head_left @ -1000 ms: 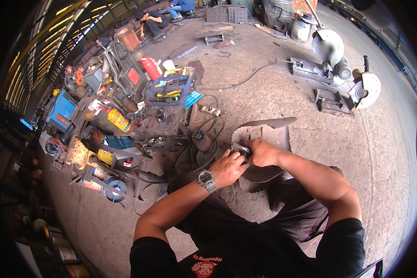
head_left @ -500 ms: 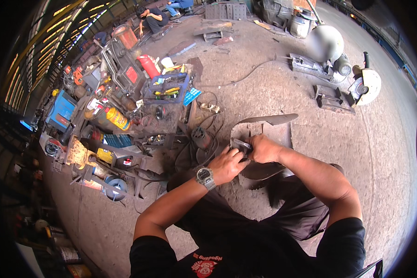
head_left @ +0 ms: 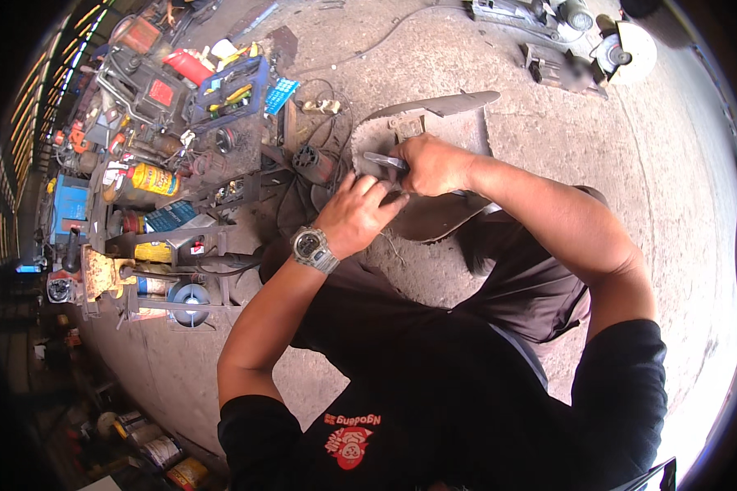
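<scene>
My right hand (head_left: 439, 165) is closed around a hand tool whose flat, tapered silver end (head_left: 384, 160) sticks out to the left; the rest of the tool is hidden in the fist. Just left of it, my left hand (head_left: 359, 214) has its fingers stretched out, slightly blurred, over the near left part of a grey curved sheet-metal piece (head_left: 460, 105). Rough, jagged edges run along this piece, which sits in front of my bent legs. A small rectangular metal bit (head_left: 408, 125) shows on it beyond my right hand.
Left of me a metal rack (head_left: 223, 245) holds a yellow bottle (head_left: 154, 179) and cans. Beyond it lie a blue toolbox (head_left: 236, 92), a power strip (head_left: 321, 106) and a dark cylindrical power tool (head_left: 313, 164) among cords. At the far right stands a cut-off machine (head_left: 622, 56) with a pale guard.
The view has tilted and shifted, so surroundings sit higher and further left. My left hand has moved away from the right hand and tool; its fingers have straightened. The right hand keeps the tool.
</scene>
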### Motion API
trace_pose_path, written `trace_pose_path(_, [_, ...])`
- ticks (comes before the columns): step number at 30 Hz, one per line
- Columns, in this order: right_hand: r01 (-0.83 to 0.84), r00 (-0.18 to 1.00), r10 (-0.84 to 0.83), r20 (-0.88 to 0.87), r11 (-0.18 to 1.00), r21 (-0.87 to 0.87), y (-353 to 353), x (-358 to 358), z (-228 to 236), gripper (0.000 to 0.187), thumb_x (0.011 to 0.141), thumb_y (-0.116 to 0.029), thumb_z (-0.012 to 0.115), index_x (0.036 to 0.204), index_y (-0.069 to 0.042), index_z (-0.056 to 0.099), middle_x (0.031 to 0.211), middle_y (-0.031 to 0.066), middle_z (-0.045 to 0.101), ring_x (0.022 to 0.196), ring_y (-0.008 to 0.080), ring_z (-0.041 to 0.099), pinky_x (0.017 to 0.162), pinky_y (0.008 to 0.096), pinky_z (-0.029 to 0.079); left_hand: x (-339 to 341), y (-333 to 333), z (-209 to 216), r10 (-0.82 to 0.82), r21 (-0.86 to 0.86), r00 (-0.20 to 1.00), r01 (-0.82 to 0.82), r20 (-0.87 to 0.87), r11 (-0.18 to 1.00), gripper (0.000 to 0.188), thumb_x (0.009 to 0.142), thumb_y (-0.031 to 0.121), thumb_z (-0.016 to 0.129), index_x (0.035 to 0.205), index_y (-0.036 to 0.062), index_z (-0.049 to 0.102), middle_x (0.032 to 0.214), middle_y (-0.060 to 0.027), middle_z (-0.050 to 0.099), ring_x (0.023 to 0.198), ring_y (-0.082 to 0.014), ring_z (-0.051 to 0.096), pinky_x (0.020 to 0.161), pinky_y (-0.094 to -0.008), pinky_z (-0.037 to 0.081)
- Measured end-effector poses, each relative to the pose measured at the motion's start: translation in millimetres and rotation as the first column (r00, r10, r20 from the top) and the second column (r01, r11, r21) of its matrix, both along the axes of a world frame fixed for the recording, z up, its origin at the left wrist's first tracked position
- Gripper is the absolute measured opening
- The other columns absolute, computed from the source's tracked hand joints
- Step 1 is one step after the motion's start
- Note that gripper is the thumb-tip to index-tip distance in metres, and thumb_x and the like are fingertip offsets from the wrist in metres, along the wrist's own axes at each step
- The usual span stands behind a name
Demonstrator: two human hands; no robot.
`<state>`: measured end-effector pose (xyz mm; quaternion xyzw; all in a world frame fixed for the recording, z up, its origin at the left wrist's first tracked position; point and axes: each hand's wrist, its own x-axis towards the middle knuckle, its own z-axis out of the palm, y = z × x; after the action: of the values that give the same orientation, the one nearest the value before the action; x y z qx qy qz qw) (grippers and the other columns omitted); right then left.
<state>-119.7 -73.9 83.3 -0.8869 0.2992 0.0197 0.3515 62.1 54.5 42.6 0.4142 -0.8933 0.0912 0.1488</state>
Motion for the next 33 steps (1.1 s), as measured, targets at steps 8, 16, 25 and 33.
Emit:
trace_pose_path(8, [-0.028, 0.999, 0.028, 0.019, 0.999, -0.019, -0.7, -2.1, -12.1, 0.031, 0.074, -0.014, 0.070, 0.102, 0.000, 0.071, 0.098, 0.0233, 0.072, 0.099, 0.0373, 0.070, 0.088, 0.0425, 0.054, 2.5, -5.4, -4.4, -0.062, 0.044, 0.998, 0.063, -0.024, 0.997, 0.031, 0.081, 0.013, 0.063, 0.110, 0.0136, 0.075, 0.108, -0.0066, 0.065, 0.101, -0.0251, 0.059, 0.092, -0.0452, 0.048])
trace_pose_path(16, [-0.029, 0.999, 0.029, 0.013, 0.999, -0.043, -1.0, -3.8, -14.8, 0.030, 0.074, -0.014, 0.071, 0.102, -0.001, 0.071, 0.097, 0.0233, 0.072, 0.099, 0.0384, 0.070, 0.087, 0.0435, 0.054, -0.3, -6.3, -7.8, -0.052, 0.062, 0.998, 0.054, -0.037, 0.997, 0.032, 0.079, 0.012, 0.064, 0.108, 0.0131, 0.076, 0.108, -0.0073, 0.064, 0.103, -0.0268, 0.060, 0.094, -0.0459, 0.048])
trace_pose_path(25, [0.136, 0.990, -0.140, 0.026, 0.986, 0.101, -6.0, -13.8, -19.8, 0.036, 0.077, -0.015, 0.067, 0.110, 0.000, 0.069, 0.105, 0.0252, 0.071, 0.103, 0.0382, 0.070, 0.085, 0.0442, 0.056, 4.2, 4.1, -16.0, 0.045, 0.089, 0.990, -0.034, -0.133, 0.995, 0.038, 0.074, 0.003, 0.067, 0.109, 0.0119, 0.075, 0.115, -0.0117, 0.059, 0.107, -0.0317, 0.060, 0.098, -0.0528, 0.048])
trace_pose_path(33, [0.121, 0.982, -0.127, 0.140, 0.991, 0.056, -5.2, -4.3, -40.5, 0.023, 0.081, -0.015, 0.072, 0.101, -0.004, 0.070, 0.088, 0.0143, 0.072, 0.082, 0.0224, 0.070, 0.075, 0.0369, 0.054, 5.1, 10.1, -10.0, 0.053, 0.087, 0.993, -0.043, -0.107, 0.995, 0.020, 0.075, 0.007, 0.069, 0.095, 0.0087, 0.070, 0.108, -0.0106, 0.061, 0.102, -0.0311, 0.063, 0.098, -0.0581, 0.048])
